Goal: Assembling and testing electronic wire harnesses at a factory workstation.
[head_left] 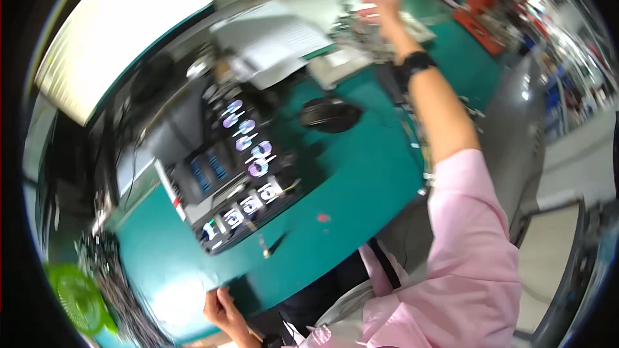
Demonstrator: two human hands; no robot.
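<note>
My right hand (382, 8) is stretched far out to the back of the bench, over a cluttered pile of small parts (361, 29). Motion smears its fingers, so I cannot see whether they grip anything. My left hand (222, 309) rests by the near edge of the green mat (348, 200), its fingers curled in and nothing visible in them. Ahead of it stands a black device (225, 174) with rows of round purple-lit parts and white square pieces along its front. A small thin tool or part (265, 249) lies on the mat between that device and my left hand.
A black computer mouse (330, 115) sits mid-mat, with paper sheets (274, 35) behind it. A bright screen (129, 32) stands back left. At far left are a green fan (80, 299) and a bundle of dark cables (119, 280). An orange-red bin (478, 29) is back right.
</note>
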